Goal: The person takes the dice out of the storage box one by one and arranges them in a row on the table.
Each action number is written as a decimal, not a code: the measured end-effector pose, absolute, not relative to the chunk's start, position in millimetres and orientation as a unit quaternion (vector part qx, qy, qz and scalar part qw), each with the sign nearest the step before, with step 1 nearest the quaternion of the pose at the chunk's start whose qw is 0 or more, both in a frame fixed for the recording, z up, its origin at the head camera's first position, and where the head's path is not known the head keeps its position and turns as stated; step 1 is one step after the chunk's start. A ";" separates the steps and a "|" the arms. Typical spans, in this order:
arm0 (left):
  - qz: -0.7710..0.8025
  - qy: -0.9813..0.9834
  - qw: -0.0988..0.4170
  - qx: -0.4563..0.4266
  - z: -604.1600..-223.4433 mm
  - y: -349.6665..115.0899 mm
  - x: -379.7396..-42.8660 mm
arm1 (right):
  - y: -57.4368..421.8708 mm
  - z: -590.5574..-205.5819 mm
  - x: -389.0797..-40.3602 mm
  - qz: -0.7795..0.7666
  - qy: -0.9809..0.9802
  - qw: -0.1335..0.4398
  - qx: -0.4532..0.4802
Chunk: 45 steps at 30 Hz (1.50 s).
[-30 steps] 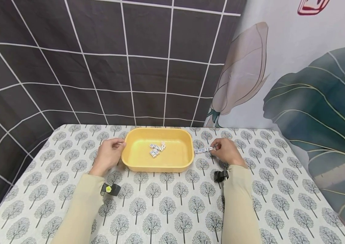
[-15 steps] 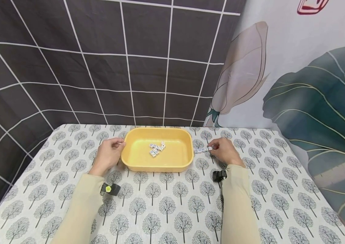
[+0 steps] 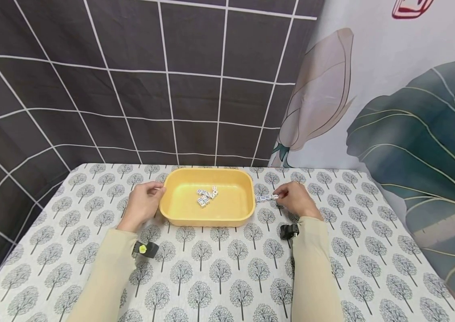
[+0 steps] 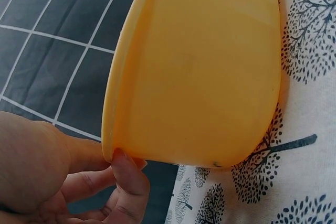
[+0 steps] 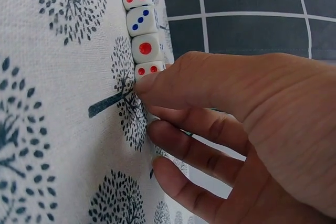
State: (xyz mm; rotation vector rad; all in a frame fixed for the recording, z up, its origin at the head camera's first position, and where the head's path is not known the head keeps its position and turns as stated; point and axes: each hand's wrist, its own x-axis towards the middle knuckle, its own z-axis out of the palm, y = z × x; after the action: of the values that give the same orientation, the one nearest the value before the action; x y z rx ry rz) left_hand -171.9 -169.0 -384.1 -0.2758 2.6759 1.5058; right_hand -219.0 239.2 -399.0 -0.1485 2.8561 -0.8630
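Head view: dice row [image 3: 266,198] runs sideways from beside the tub [image 3: 207,222] to the nearer right hand [image 3: 297,199], pinching its end die [image 5: 148,70]; left hand [image 3: 142,205] pinches the tub.

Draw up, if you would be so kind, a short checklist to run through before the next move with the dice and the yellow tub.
1. Left hand holding the yellow tub: ok, it pinches the rim at the tub's left end.
2. Right hand on the end die: ok, it pinches the die farthest from the tub.
3. Row of dice in line: ok, the dice in the right wrist view sit close together.
4. End die's facing side fully visible: not ok, the right hand covers part of it.
5. Row clear of the tub: cannot tell, its near end meets the rim in the head view.
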 end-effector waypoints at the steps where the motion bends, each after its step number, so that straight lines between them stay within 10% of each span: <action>1: 0.489 0.867 0.030 -0.090 -384.1 -169.1 -171.8 | 239.1 -398.9 -218.8 -0.290 0.952 0.079 -0.049; 45: 0.477 0.874 0.024 -0.085 -381.9 -168.2 -171.2 | 173.4 -349.5 -206.5 -0.309 0.939 -0.028 -0.146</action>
State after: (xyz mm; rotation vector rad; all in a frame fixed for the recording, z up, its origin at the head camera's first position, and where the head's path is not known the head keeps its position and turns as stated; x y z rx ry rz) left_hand -171.2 -168.2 -381.9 -0.2632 2.7057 1.4759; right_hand -206.5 173.4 -349.5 -0.4654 3.0049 -0.9884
